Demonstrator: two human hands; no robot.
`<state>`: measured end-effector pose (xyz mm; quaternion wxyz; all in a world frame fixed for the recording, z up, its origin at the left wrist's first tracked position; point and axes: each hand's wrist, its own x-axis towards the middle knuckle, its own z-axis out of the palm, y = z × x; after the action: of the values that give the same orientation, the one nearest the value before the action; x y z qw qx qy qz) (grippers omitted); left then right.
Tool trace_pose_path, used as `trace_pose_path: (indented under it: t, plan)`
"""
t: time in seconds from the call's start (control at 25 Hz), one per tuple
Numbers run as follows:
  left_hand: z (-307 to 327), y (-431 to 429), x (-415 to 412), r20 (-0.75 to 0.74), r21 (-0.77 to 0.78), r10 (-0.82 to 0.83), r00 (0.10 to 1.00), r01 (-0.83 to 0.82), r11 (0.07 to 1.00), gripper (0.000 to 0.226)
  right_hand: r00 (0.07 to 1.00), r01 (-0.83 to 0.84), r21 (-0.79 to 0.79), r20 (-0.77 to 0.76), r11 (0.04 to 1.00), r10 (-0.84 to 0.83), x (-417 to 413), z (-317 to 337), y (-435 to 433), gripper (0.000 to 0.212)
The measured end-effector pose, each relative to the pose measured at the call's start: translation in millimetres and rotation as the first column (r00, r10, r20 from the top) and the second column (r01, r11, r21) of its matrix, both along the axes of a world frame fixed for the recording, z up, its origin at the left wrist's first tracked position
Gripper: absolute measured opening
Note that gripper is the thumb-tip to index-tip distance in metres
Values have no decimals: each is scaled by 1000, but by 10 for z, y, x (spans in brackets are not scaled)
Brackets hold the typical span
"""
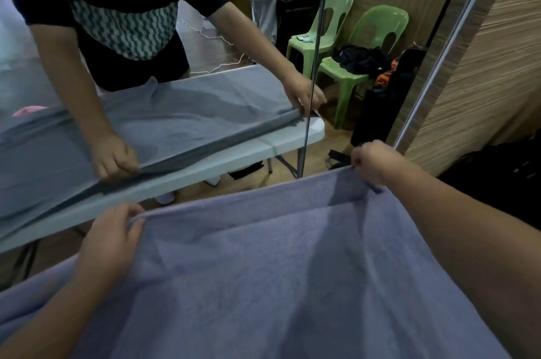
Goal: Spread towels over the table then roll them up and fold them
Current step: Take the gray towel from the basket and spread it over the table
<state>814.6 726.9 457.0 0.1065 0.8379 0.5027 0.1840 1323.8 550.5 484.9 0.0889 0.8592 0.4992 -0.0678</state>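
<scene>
- Across the upper left, a white folding table [234, 153] carries a grey towel [181, 121].
- My left hand [112, 237] and right hand [373, 163] each pinch shut on the lavender terry towel's [263, 270] far edge, lower frame.

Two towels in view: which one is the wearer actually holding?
The purple towel nearest the camera: left hand and right hand pinch its far edge. The grey towel lies on the white table, handled by another person.

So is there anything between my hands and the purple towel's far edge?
No. The left hand and right hand each already grip the far edge of the towel. Nothing visible lies on it in between.
</scene>
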Motion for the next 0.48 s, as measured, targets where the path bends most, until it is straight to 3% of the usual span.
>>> trace_pose_path:
  t: [0.12, 0.16, 0.24, 0.32, 0.4, 0.48]
  plan:
    - [-30, -65, 240, -21, 103, 175, 984, -172, 980, 27, 993, 38, 250, 103, 967, -66, -370, -174, -12, 34]
    - [-75, -181, 275, -18, 137, 168, 986, -164, 977, 32, 995, 16, 345, 90, 938, -50, -561, -253, -104, 36]
    - [-259, -656, 263, -16, 149, -33, 999, 35, 988, 42, 1000, -21, 474, -4, 880, 27, -945, -407, -493, 37]
    - [-608, -1283, 118, -145, 62, -203, 968, 214, 975, 58, 996, 36, 485, -84, 874, 5, -1214, -606, -1107, 44]
    - [-823, -1721, -129, -251, -10, -238, 938, 243, 970, 67, 982, 180, 392, -121, 902, -144, -1377, -875, -1817, 61]
    - [-923, -1801, -328, -219, -75, -298, 929, 288, 955, 64, 946, 320, 267, -134, 909, -294, -1436, -1041, -2410, 83]
